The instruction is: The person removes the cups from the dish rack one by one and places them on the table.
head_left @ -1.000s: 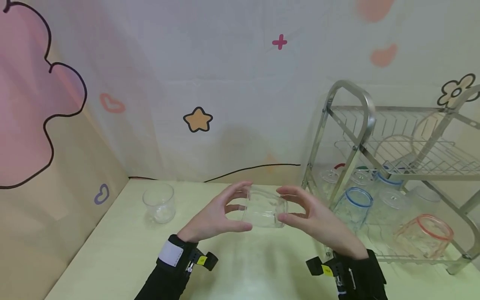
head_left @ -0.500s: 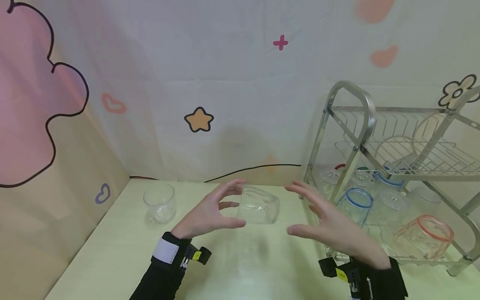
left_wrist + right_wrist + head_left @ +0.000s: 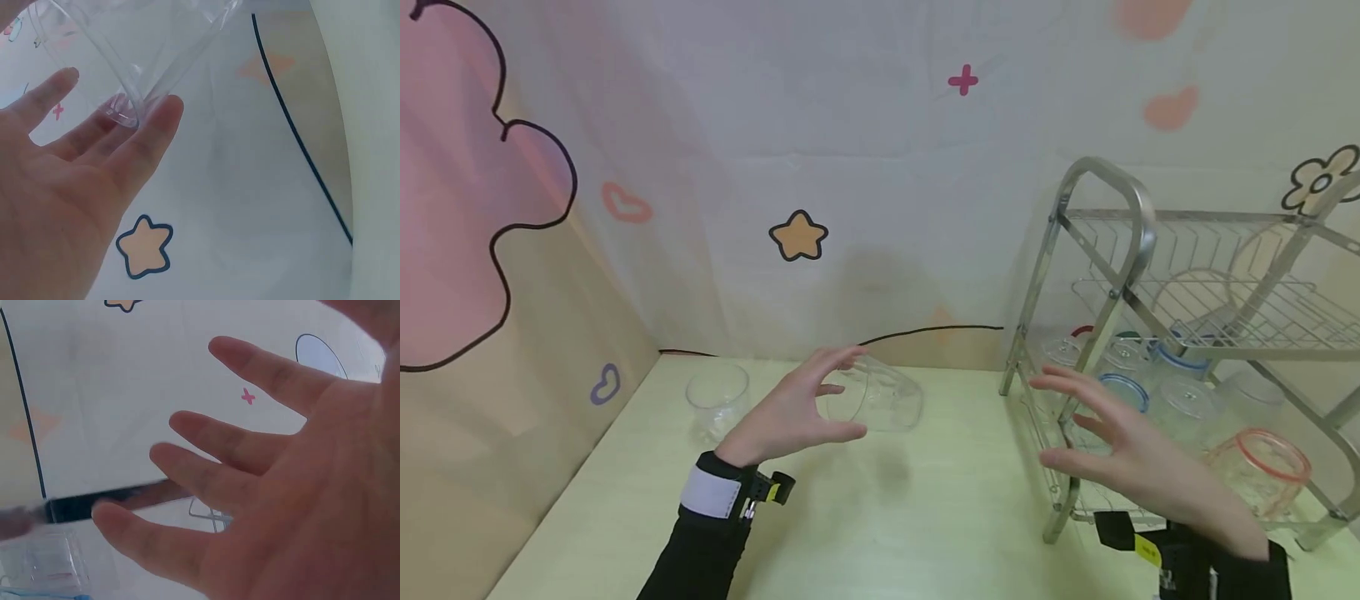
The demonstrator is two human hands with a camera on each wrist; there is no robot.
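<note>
My left hand [image 3: 790, 408] holds a clear glass cup [image 3: 880, 398] tilted on its side above the pale table [image 3: 865, 533], thumb below and fingers over its top. In the left wrist view the cup's rim [image 3: 128, 109] rests against my fingers [image 3: 147, 147]. Another clear glass [image 3: 718, 402] stands upright at the back left of the table, just left of that hand. My right hand [image 3: 1120, 450] is spread and holds nothing, in front of the lower shelf of a metal dish rack [image 3: 1105, 250]. Its fingers [image 3: 250, 450] are apart in the right wrist view.
The rack's lower shelf holds several clear cups, some with coloured rims: a blue-rimmed cup [image 3: 1123, 392] and a red-rimmed cup [image 3: 1262, 467] lying on its side. Its wire upper shelf [image 3: 1225, 308] is bare. A patterned wall [image 3: 797, 237] backs the table and closes its left side.
My right hand has let go of the cup and moved right toward the rack. My left hand has carried the cup leftward and slightly back.
</note>
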